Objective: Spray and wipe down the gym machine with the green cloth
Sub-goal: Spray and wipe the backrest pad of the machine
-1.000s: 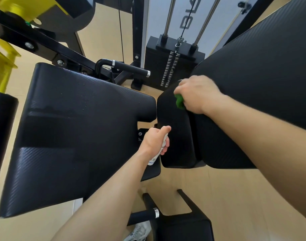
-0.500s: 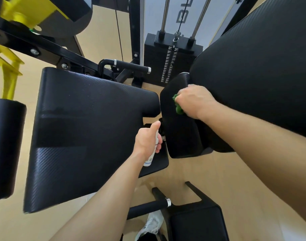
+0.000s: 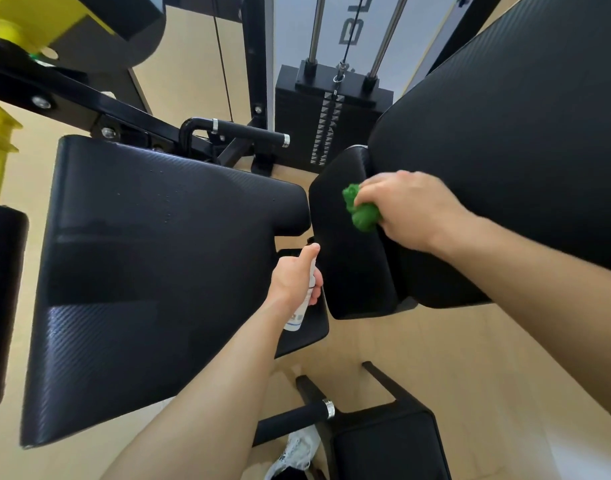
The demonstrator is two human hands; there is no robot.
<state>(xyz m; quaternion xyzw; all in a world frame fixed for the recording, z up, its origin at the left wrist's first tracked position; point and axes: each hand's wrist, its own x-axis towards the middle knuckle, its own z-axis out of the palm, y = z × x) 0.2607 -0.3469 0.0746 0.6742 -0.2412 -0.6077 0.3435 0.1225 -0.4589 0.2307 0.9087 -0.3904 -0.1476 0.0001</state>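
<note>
My right hand (image 3: 411, 209) grips the bunched green cloth (image 3: 361, 211) and presses it on a narrow black pad (image 3: 349, 258) of the gym machine, beside the large black back pad (image 3: 522, 150). My left hand (image 3: 295, 280) holds a small white spray bottle (image 3: 299, 311) upright, thumb on top, in the gap between the wide black seat pad (image 3: 151, 271) and the narrow pad. Fine droplets speckle the seat pad's upper part.
A black handle with a chrome ring (image 3: 248, 133) and the weight stack (image 3: 328, 123) stand behind the pads. Yellow machine parts (image 3: 6, 29) sit at the upper left. A second handle (image 3: 297, 415), a lower pad (image 3: 387, 445) and a white shoe (image 3: 293, 452) lie below.
My right hand has slid the cloth down the narrow pad, so more of the cloth shows. My left hand with the bottle has stayed in the gap.
</note>
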